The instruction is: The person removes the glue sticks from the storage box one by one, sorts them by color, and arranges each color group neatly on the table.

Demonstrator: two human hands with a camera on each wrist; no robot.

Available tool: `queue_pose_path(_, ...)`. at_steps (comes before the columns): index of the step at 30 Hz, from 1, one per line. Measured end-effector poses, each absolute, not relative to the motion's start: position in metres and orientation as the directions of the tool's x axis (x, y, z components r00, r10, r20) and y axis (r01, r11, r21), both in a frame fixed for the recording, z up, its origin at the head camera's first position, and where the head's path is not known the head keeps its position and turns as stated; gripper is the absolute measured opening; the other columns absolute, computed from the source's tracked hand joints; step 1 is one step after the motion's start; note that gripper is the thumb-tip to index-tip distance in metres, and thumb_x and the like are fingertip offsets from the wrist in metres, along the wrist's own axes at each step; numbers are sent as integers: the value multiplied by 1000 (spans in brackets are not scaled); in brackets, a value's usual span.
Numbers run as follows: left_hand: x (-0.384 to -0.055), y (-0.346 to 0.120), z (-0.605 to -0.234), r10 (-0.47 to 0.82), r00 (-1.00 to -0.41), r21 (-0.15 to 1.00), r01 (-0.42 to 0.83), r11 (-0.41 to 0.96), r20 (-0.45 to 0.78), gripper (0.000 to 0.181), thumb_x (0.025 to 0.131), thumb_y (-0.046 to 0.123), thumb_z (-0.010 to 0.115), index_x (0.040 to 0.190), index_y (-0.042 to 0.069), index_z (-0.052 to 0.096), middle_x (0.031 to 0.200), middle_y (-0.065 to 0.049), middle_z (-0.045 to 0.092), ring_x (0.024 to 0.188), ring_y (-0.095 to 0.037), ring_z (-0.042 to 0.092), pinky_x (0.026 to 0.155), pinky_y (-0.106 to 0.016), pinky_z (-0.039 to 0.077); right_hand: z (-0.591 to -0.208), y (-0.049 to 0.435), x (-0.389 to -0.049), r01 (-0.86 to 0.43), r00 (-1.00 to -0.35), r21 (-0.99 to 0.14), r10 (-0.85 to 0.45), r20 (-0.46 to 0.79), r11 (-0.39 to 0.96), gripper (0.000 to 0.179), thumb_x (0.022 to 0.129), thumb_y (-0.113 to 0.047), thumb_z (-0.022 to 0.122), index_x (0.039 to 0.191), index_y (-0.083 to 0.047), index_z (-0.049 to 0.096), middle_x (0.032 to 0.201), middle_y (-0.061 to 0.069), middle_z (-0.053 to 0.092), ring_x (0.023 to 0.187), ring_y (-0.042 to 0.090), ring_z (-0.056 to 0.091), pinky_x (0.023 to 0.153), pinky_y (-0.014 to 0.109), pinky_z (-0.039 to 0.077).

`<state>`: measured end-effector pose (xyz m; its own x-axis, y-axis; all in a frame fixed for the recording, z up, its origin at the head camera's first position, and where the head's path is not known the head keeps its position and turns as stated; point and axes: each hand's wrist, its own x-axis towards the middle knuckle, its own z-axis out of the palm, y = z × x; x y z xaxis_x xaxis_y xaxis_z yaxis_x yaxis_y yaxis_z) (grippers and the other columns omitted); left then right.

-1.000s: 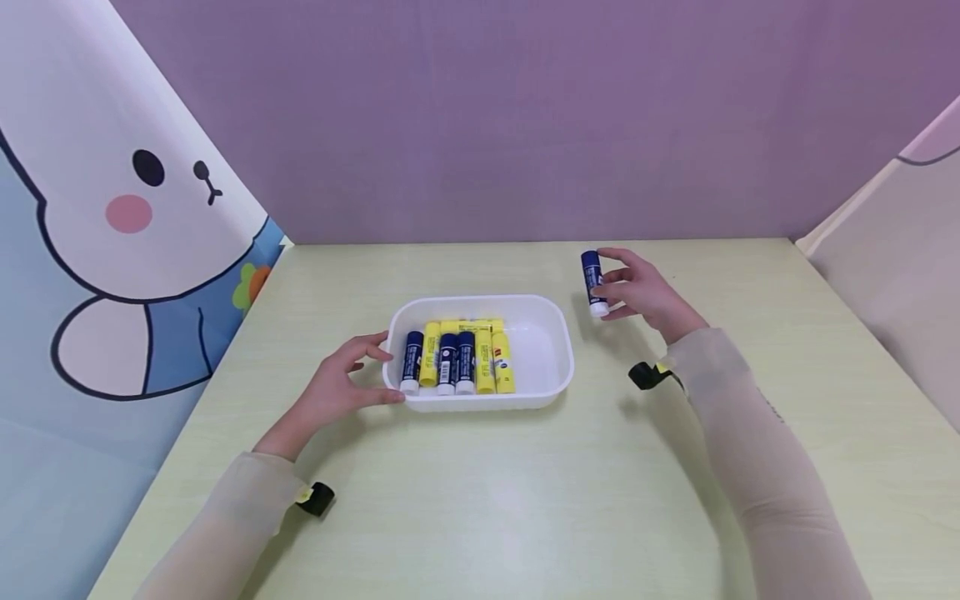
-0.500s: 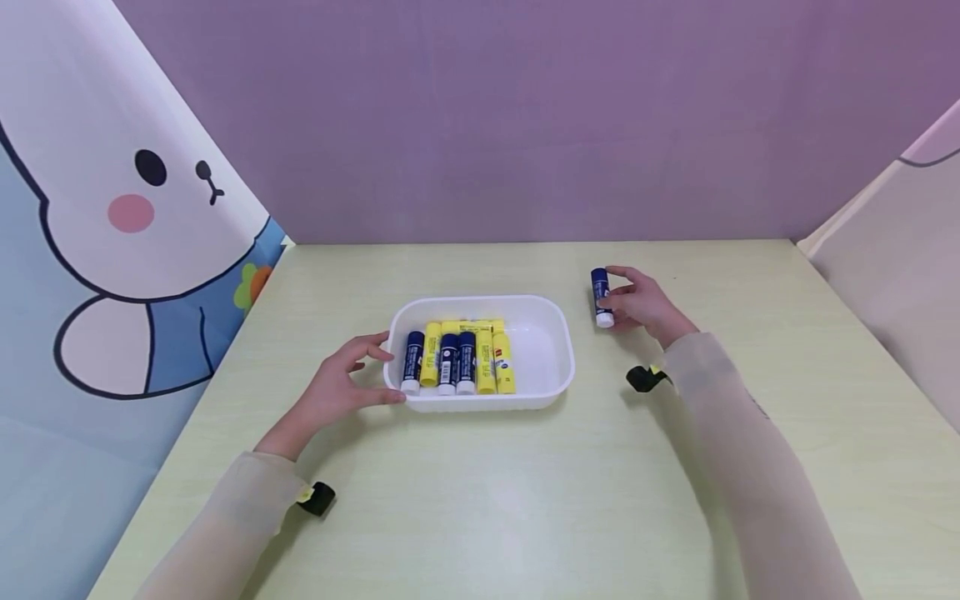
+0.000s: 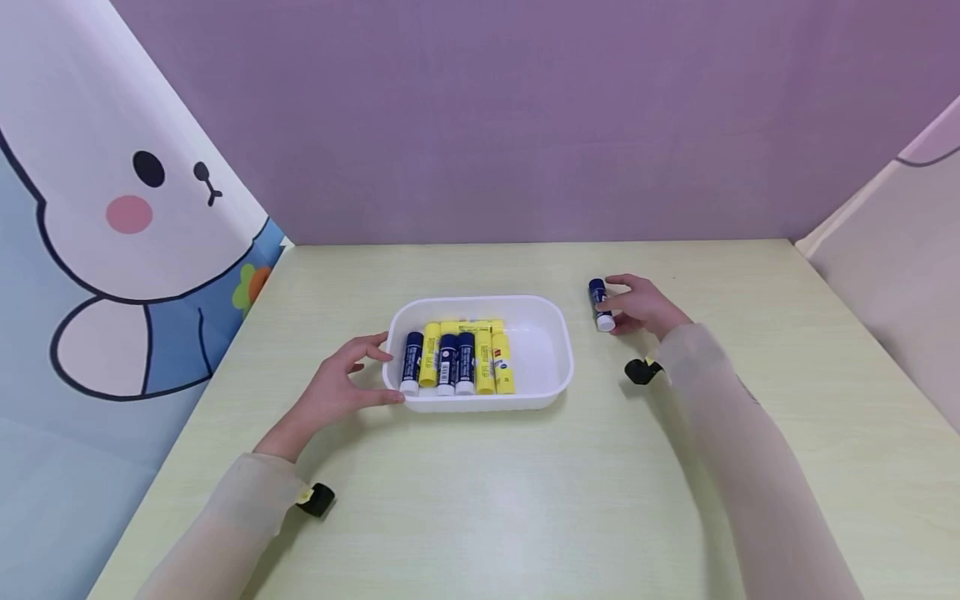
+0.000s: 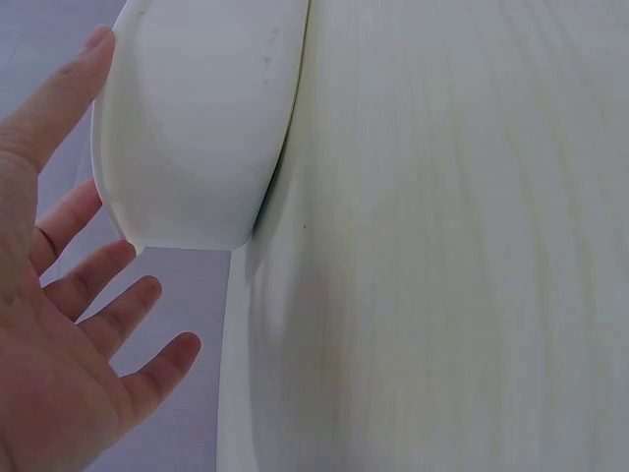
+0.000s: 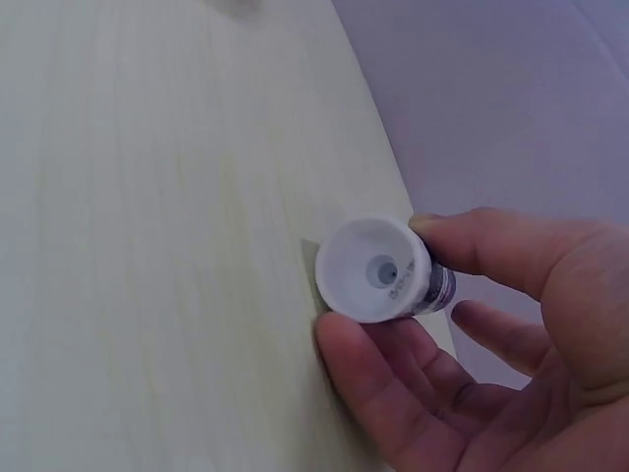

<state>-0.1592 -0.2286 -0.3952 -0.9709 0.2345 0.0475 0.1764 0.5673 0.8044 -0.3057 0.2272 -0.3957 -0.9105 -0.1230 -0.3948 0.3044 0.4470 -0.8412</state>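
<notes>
My right hand [image 3: 643, 305] pinches a navy glue stick [image 3: 599, 303] between thumb and fingers, to the right of a white plastic tray [image 3: 553, 393]. The stick lies low at the tabletop, navy cap away from me; the right wrist view shows its hollow white base [image 5: 362, 270] facing the camera. My left hand [image 3: 339, 379] touches the tray's left end, thumb and fingers spread and mostly straight along the rim. Inside the tray, navy glue sticks [image 3: 447, 364] and yellow glue sticks [image 3: 431, 354] lie side by side, with another yellow stick [image 3: 471, 325] crosswise behind them.
The pale wooden table [image 3: 480, 500] ends at a purple back panel [image 3: 525, 125]. A cartoon-printed cloth [image 3: 127, 275] hangs on the left and a light panel [image 3: 900, 275] on the right. The tray's right part has bare floor.
My right hand has come down and slightly toward me with the glue stick, from raised above the table to the tabletop. The left hand and the tray have stayed in place.
</notes>
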Motion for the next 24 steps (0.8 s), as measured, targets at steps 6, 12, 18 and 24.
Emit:
queue_pose_path(6, -159, -229, -396, 234, -971, 806, 175, 566, 47, 48, 73, 22, 90, 110, 9, 62, 154, -14, 41, 143, -38, 31, 107, -62, 34, -393, 227, -306, 338, -884, -822, -144, -444, 458, 80, 96, -13, 66, 158, -6, 15, 116, 21, 55, 69, 14, 65, 66, 30, 60)
queue_pose_path(12, -160, -228, -397, 236, -970, 805, 180, 565, 51, 49, 73, 22, 90, 110, 10, 62, 154, -13, 41, 143, -38, 31, 107, -62, 34, -392, 228, -308, 349, -878, -805, -133, -460, 481, 79, 96, -16, 66, 157, -4, 16, 115, 20, 56, 70, 15, 65, 67, 30, 60)
queue_pose_path(18, -161, -228, -397, 240, -969, 811, 190, 553, 63, 49, 73, 22, 91, 111, 10, 62, 154, -14, 41, 142, -38, 32, 106, -62, 34, -390, 229, -307, 345, -877, -799, -134, -461, 492, 80, 97, -19, 66, 156, -2, 16, 115, 21, 56, 71, 15, 65, 68, 30, 60)
queue_pose_path(24, -162, -226, -398, 243, -968, 813, 185, 553, 55, 49, 72, 22, 91, 111, 11, 62, 154, -11, 41, 143, -36, 32, 107, -61, 34, -391, 234, -305, 341, -874, -799, -145, -463, 496, 78, 97, -23, 65, 155, -1, 17, 119, 21, 53, 74, 16, 64, 71, 31, 60)
